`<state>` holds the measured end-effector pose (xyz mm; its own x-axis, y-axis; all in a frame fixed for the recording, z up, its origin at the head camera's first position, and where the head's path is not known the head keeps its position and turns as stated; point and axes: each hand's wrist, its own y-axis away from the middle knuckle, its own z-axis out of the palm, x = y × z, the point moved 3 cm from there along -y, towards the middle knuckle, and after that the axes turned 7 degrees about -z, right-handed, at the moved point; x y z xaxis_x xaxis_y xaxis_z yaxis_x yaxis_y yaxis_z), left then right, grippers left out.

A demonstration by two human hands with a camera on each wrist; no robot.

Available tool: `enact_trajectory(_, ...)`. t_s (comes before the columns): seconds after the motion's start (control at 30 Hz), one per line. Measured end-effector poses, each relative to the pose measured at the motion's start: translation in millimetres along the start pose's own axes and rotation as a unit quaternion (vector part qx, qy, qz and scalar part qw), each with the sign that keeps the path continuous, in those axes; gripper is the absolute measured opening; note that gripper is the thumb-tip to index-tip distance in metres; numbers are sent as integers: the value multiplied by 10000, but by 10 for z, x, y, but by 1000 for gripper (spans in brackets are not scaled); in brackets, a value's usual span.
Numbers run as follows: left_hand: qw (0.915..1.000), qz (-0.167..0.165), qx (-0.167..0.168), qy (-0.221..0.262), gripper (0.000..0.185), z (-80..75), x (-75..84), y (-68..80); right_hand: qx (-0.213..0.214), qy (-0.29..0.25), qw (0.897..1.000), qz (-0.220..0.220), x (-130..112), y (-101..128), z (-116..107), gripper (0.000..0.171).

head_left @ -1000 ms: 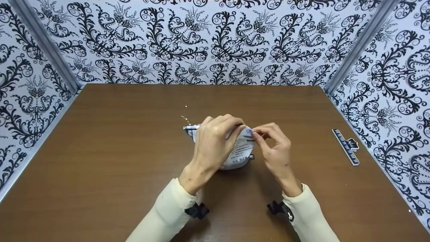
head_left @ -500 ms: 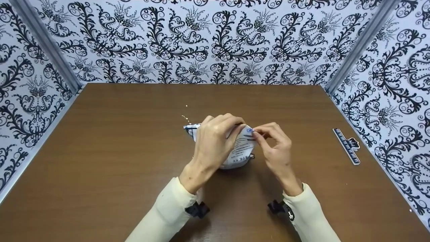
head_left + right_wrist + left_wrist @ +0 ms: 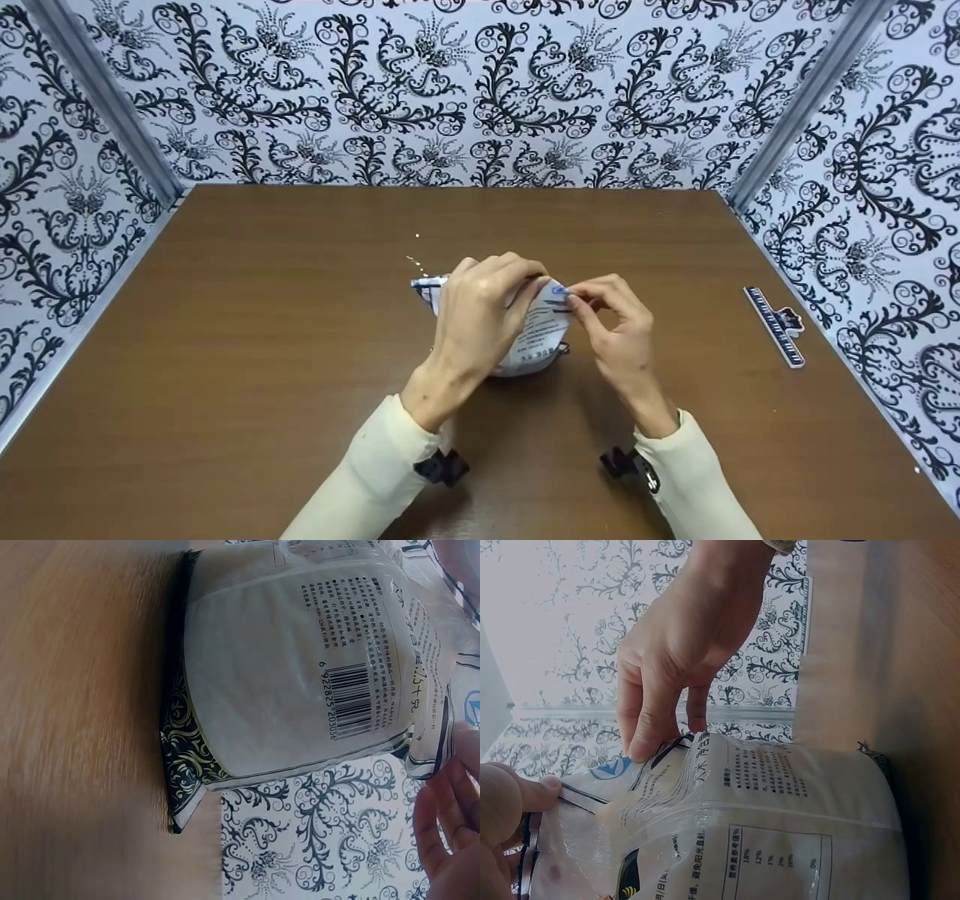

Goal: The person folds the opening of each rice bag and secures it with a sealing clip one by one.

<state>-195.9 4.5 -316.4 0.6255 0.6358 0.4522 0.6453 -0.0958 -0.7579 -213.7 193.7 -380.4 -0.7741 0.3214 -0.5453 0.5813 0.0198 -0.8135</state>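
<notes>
Both hands pinch the bag top on the table; left hand curls over it; right hand nips the corner; a clip lies well apart.

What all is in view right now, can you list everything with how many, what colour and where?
bag: one, white and clear with black print and a barcode, standing mid-table, top edge held by both hands
clip: one, long, black and white, lying at the table's right edge, apart from the bag
grains: a few, pale, scattered on the table behind the bag
table: one, brown wood grain, fills the floor of the view
walls: three, white with black floral scrolls, around the table's back and sides
sleeves: two, cream, at the bottom edge, each with a black strap at the wrist
left hand: one, fingers curled over the bag's top
right hand: one, fingers pinching the bag's top right corner
</notes>
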Motion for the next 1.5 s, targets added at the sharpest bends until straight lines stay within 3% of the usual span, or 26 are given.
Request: enact_trajectory(1.5,9999,-109,-67,-19,11,-7,2,-3,-105,270,9996,60,62,62,-77,11)
